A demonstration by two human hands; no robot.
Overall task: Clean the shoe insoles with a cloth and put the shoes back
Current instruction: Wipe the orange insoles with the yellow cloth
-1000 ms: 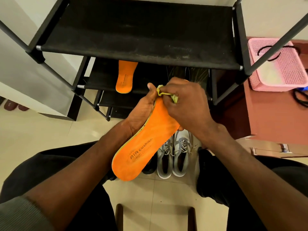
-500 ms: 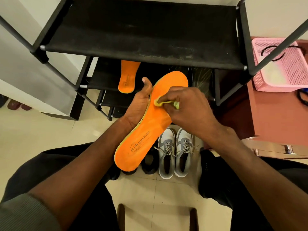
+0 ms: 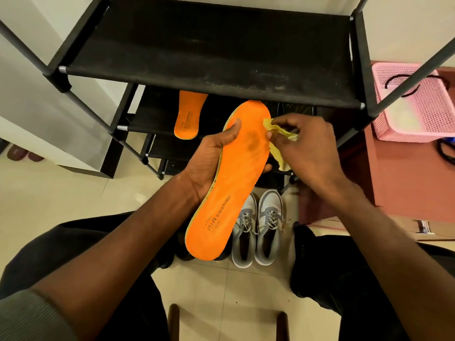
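My left hand (image 3: 211, 158) grips an orange insole (image 3: 234, 183) by its left edge, thumb on top, toe end pointing up toward the rack. A dark smudge shows on its forefoot. My right hand (image 3: 310, 146) pinches a small yellow cloth (image 3: 278, 139) at the insole's right edge, just off the surface. A second orange insole (image 3: 188, 114) lies on the rack's middle shelf. A pair of grey and white sneakers (image 3: 257, 232) stands on the floor below my hands, partly hidden by the held insole.
A black shoe rack (image 3: 209, 55) with fabric shelves fills the space ahead. A pink perforated basket (image 3: 416, 104) sits on a reddish-brown surface at the right. Dark footwear lies at the far left by the wall. My knees flank the sneakers on the tiled floor.
My right hand with the cloth has slid from the middle of the insole out to its right edge. The insole's forefoot is now uncovered.
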